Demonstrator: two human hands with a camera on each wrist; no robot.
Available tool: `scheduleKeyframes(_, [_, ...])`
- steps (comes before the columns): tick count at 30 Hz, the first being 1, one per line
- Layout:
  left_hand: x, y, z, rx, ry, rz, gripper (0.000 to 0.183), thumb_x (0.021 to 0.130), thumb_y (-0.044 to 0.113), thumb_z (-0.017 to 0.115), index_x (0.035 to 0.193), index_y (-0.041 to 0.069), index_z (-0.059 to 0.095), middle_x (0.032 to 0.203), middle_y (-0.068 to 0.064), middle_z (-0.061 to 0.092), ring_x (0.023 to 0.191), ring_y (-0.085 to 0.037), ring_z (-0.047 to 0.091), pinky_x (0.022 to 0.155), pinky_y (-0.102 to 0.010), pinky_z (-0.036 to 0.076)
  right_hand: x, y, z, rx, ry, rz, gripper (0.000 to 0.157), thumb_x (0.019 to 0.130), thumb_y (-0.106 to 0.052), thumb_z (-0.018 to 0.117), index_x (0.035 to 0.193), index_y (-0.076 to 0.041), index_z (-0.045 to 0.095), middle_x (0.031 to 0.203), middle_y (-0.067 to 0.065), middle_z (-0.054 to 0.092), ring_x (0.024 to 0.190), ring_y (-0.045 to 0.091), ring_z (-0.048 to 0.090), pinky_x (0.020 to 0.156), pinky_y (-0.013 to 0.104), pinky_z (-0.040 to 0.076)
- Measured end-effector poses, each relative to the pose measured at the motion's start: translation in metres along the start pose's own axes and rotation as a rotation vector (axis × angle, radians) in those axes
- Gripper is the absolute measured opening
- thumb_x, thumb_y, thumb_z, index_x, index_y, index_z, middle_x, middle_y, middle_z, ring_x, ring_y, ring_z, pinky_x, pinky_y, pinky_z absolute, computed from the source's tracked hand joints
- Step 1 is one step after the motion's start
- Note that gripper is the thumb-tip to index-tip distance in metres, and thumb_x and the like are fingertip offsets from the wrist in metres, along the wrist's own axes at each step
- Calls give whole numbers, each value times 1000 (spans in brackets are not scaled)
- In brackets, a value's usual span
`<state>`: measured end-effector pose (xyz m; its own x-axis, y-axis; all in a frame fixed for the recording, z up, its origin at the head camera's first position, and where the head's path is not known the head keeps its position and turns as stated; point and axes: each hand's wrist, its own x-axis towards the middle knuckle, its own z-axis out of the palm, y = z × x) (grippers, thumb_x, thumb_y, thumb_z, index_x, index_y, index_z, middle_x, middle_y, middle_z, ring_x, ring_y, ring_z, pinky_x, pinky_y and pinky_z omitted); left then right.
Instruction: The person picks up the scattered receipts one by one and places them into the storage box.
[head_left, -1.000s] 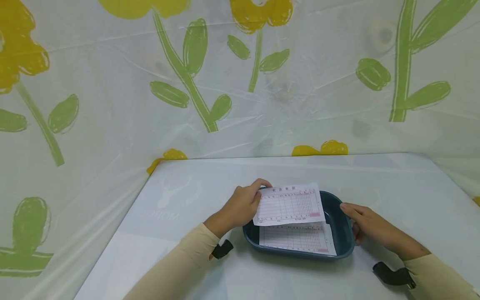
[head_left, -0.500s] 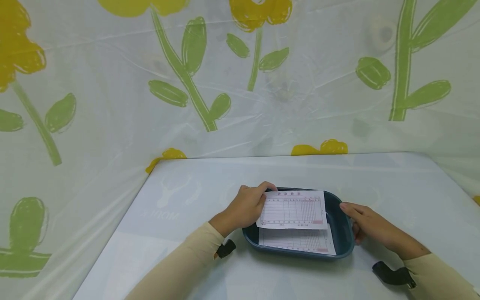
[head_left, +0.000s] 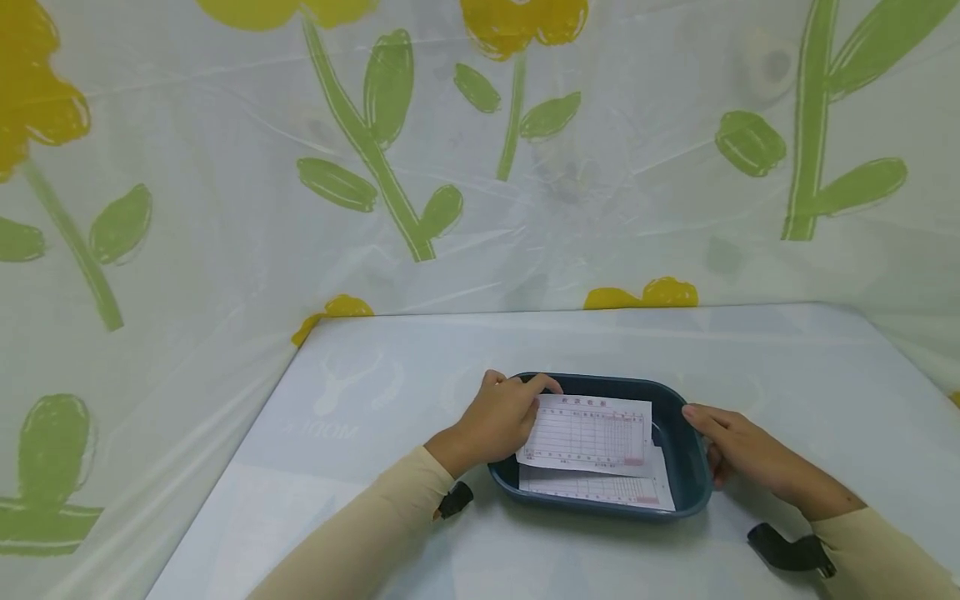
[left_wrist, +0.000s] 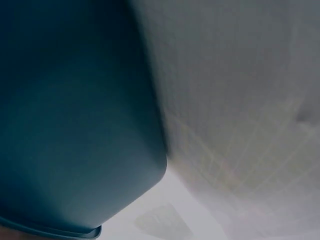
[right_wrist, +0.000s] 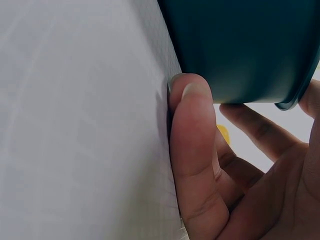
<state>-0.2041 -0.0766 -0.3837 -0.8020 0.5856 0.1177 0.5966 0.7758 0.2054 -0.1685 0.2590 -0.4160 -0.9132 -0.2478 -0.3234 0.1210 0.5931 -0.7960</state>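
A dark teal plastic basin (head_left: pixel 681 458) sits on the table, seen from outside in both wrist views. My left hand (head_left: pixel 498 417) reaches over the basin's left end and holds a printed receipt slip (head_left: pixel 588 433) by its left side. That slip overlaps a second receipt slip (head_left: pixel 600 486) lying inside the basin. At the right end, my right hand (head_left: pixel 738 446) grips the rim, thumb on top. In the right wrist view its other fingers (right_wrist: pixel 195 130) lie low against the basin's outer wall (right_wrist: pixel 245 50). My left fingers are out of the left wrist view, where the basin wall (left_wrist: pixel 80 125) fills the left.
The white table (head_left: pixel 360 500) extends around the basin. A white curtain (head_left: pixel 630 183) printed with yellow flowers and green leaves hangs behind and to the left. Black wrist straps (head_left: pixel 787 550) show below the sleeves.
My left hand has lowered the upper receipt slip and brought it slightly to the right and nearer, over the lower one. The right hand and basin have stayed in place.
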Motion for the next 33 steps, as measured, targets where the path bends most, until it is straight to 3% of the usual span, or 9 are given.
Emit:
scheduleKeyframes(5, [1,1,3,21,-14,9,30,104,17,48,130,28,59,73,12,63,82,-7,58,98,-41,35,0,0,0,-5,2,9,73,107,-48,31,152,9,26,69,8,59,64,24,61,62,34,53])
scheduleKeyframes(15, [7,1,6,90,-23,19,32,95,27,65,126,31,63,70,15,62,79,-7,54,96,-40,34,6,1,-5,-3,-2,14,75,107,-50,30,153,9,23,71,8,62,65,24,61,62,35,53])
scheduleKeyframes(26, [5,3,8,259,-100,2,33,92,31,71,124,32,67,106,9,76,96,-12,63,93,-39,35,5,-1,2,2,-2,16,74,108,-49,29,153,9,25,76,8,61,65,24,61,64,35,52])
scheduleKeyframes(30, [5,6,9,315,-89,7,36,91,33,72,126,30,66,111,8,75,99,-13,64,93,-38,36,4,-3,1,-3,6,12,73,108,-49,29,153,8,26,78,8,61,65,25,61,63,35,53])
scheduleKeyframes(33, [3,6,8,308,-42,21,37,93,38,69,128,29,65,116,6,72,106,-14,62,93,-37,39,4,-2,-1,-9,11,12,72,108,-48,30,152,8,27,79,9,62,64,25,62,63,35,53])
